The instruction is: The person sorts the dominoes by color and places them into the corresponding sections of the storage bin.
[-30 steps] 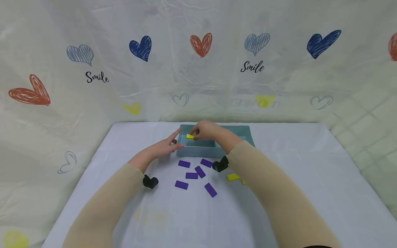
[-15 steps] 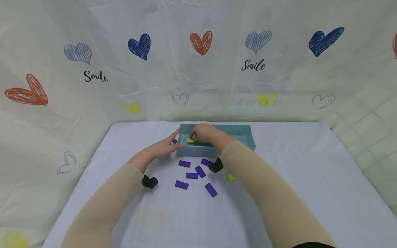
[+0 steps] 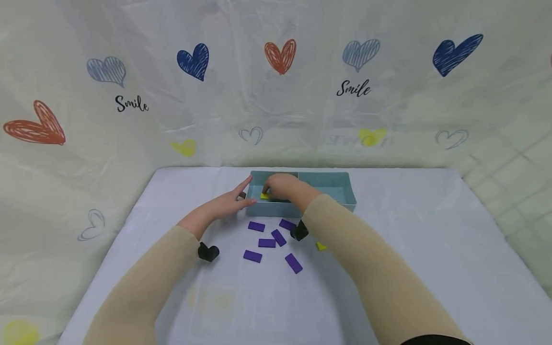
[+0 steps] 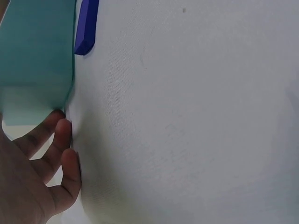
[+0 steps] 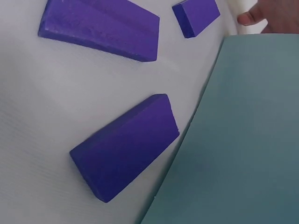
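Note:
A blue-green box (image 3: pixel 276 209) with a divider stands at the back of the table. My right hand (image 3: pixel 282 186) reaches into its left compartment and pinches a yellow block (image 3: pixel 264 196), mostly covered by the fingers. At the box's left end, my left hand (image 3: pixel 222 206) has thumb and index finger spread, the tips at the front and back corners. In the left wrist view its other fingers (image 4: pixel 60 144) bend loosely beside the box wall (image 4: pixel 37 51). The right wrist view shows purple blocks (image 5: pixel 126 147) beside the box; the right hand itself is outside that view.
Several purple blocks (image 3: pixel 267 243) lie scattered on the white tablecloth (image 3: pixel 233 302) in front of the box. Part of another yellow block (image 3: pixel 321 246) shows beside the right sleeve (image 3: pixel 362 249), which hides the table there. A printed sheet (image 3: pixel 241 105) hangs behind the table.
My right hand has lowered the yellow block into the left compartment, toward the front, and its forearm has shifted slightly left. The left hand stays at the box's end.

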Available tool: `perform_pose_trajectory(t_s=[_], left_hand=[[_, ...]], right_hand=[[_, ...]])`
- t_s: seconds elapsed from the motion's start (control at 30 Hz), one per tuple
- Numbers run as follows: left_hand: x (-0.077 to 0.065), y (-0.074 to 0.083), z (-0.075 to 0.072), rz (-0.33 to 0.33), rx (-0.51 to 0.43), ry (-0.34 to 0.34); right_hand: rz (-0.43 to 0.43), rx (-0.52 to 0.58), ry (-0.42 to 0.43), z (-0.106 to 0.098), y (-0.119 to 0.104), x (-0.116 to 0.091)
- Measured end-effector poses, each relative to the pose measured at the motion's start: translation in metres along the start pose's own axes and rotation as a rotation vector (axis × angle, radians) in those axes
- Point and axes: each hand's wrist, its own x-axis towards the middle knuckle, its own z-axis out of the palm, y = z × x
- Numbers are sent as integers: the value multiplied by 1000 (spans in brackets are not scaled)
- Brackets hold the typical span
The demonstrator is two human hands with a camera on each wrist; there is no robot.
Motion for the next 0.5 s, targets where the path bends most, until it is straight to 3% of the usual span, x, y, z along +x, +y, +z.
perform_pose_trajectory(t_s=[0.5], left_hand=[[1, 0, 1, 17, 17, 10]], right_hand=[[-5, 18, 4, -3, 2, -3]])
